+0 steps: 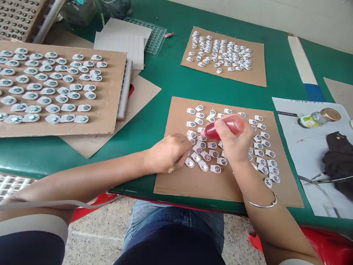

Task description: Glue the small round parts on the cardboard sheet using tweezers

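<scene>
My right hand (238, 145) is wrapped round a red squeeze bottle (226, 126), tilted so that its narrow tip points left and down over the small white pieces. My left hand (168, 152) is closed beside that tip, and the yellow end of a thin tool (171, 170) sticks out below it; the rest is hidden by the fingers. Under both hands lies a cardboard sheet (176, 184) bearing rows of small white tabs with round, dark-patterned discs, such as this disc piece (215, 169). My right hand and the bottle hide some of them.
A second cardboard sheet (256, 75) with similar pieces lies farther back. At left, a larger board (104, 121) of pieces rests on a stack. On the right are printed paper (289, 140), a glass jar (317, 118), dark cloth (340, 158) and scissors-like metal handles (317, 181).
</scene>
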Demonstrator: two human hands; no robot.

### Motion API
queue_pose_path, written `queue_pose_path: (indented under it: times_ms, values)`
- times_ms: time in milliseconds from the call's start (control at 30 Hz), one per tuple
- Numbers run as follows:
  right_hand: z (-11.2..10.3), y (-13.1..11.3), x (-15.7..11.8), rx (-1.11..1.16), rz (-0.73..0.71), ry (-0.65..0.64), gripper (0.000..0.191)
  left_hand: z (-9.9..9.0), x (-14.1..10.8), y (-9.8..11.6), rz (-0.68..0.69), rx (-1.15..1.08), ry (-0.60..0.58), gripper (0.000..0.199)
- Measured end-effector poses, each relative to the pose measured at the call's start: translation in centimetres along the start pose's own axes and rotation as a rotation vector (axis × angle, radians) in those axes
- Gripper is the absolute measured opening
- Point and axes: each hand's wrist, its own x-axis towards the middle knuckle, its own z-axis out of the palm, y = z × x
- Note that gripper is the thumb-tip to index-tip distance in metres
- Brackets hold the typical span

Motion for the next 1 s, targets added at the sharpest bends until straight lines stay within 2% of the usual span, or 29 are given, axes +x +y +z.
queue_pose_path:
  times_ms: [167,300,567,1000]
  values:
    - [0.4,-0.2,-0.4,-0.053,-0.034,-0.096,0.023,0.9,-0.4,0.9,0.163,0.308,0.014,0.017]
    - [0.5,-0.1,-0.6,-0.065,-0.036,-0.129,0.023,1.3,-0.6,1.2,0.226,0.436,0.041,0.021]
    - [0.6,0.0,-0.8,-0.12,-0.009,-0.16,0.027,1.6,-0.6,1.3,0.239,0.471,0.12,0.023]
    - [0.8,0.1,-0.9,-0.147,-0.004,-0.142,0.029,1.4,-0.5,1.4,0.243,0.497,0.062,0.021]
